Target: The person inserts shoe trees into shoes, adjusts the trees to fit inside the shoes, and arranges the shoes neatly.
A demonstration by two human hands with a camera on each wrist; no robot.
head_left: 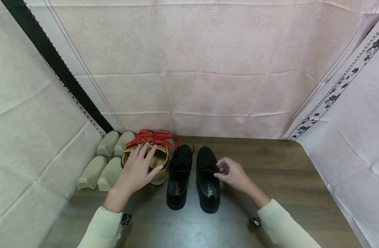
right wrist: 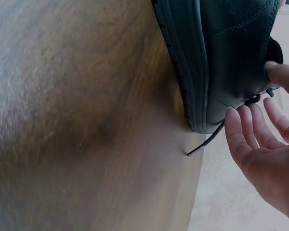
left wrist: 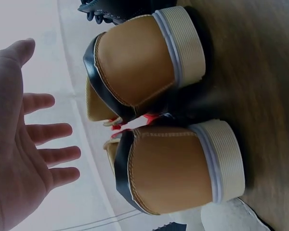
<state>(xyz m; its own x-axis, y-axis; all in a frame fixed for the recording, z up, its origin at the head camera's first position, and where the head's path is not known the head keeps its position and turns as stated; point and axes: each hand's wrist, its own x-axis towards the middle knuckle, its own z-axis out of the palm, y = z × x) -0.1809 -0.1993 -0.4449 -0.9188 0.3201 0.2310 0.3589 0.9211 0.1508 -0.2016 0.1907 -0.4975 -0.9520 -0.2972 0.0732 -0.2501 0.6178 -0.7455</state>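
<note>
My left hand (head_left: 136, 170) hovers with spread fingers over a pair of tan shoes with red laces (head_left: 152, 137). Their tan heels (left wrist: 171, 168) and ribbed cream soles show in the left wrist view, apart from that hand. To the right stands a pair of black lace-up shoes, the left one (head_left: 179, 179) and the right one (head_left: 206, 156), side by side with toes toward the wall. Beside the right black shoe is my right hand (head_left: 233, 174), loosely bent. Its fingers (right wrist: 236, 134) lie close by the shoe's lacing and its thumb by the opening; firm contact cannot be made out.
Several pale grey-green rounded pieces (head_left: 105, 174) stand in two rows at the left. A light patterned cloth (head_left: 208, 96) hangs behind the brown wood-grain surface (head_left: 270, 165), with more cloth at both sides. One black lace end (right wrist: 197, 149) trails from the right black shoe.
</note>
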